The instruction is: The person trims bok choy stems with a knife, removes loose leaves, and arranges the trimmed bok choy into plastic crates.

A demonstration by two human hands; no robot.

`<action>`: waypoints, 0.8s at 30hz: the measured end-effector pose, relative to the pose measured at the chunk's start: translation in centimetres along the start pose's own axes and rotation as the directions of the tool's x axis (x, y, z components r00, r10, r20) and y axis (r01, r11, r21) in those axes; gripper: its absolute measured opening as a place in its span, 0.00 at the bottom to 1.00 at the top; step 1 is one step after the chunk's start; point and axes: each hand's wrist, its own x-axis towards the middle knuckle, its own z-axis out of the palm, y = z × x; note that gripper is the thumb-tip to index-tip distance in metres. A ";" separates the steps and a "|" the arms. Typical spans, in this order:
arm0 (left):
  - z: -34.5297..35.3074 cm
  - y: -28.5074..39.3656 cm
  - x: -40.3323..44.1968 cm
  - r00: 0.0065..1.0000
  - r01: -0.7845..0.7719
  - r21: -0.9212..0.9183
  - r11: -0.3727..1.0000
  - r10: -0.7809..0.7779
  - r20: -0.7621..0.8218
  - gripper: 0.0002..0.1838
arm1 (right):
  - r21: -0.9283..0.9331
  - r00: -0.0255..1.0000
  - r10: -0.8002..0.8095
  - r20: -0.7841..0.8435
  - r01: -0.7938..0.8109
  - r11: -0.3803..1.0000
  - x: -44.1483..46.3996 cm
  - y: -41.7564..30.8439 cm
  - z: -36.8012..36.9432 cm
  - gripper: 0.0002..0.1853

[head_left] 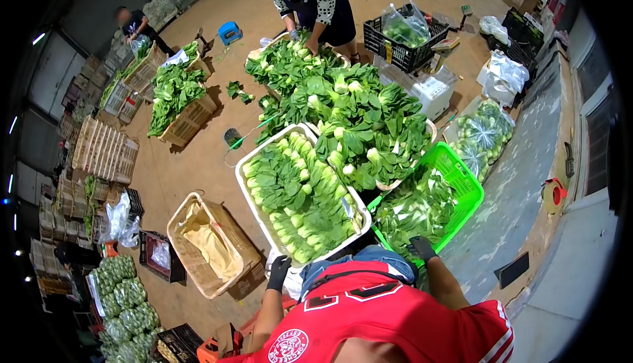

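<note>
My left hand (279, 272), in a dark glove, is at the near left corner of a white crate (249, 195) filled with rows of bok choy (297, 195). Its fingers are too small to read clearly. My right hand (422, 248), also gloved, is at the near edge of a bright green basket (467, 195) that holds loose leaves (422, 211); what its fingers grip, if anything, is hidden. A knife (347, 207) lies on the bok choy at the white crate's right side. Beyond it rises a large heap of leafy greens (369, 119).
A co-worker (316, 0) bends over the heap's far end; another person (135, 25) stands far left. Left of me is a lined crate (181, 221). Bagged greens (484, 132) lie right, near a black crate (372, 36). A blue stool (229, 32) stands behind.
</note>
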 end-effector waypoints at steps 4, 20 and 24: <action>0.1 -1.7 -0.1 0.997 0.072 0.054 0.996 -0.074 0.036 0.25 | -0.018 0.992 -0.097 -0.082 0.096 0.995 0.3 -0.1 0.5 0.10; 0.7 -4.7 -1.3 0.991 0.118 0.068 0.991 -0.122 0.054 0.22 | -0.567 0.918 -0.366 -0.155 0.220 0.793 1.3 0.1 0.4 0.16; 0.9 -3.2 -0.5 0.994 0.064 0.131 0.989 -0.075 0.077 0.25 | -0.415 0.952 -0.277 -0.127 0.203 0.887 1.0 -0.6 0.9 0.16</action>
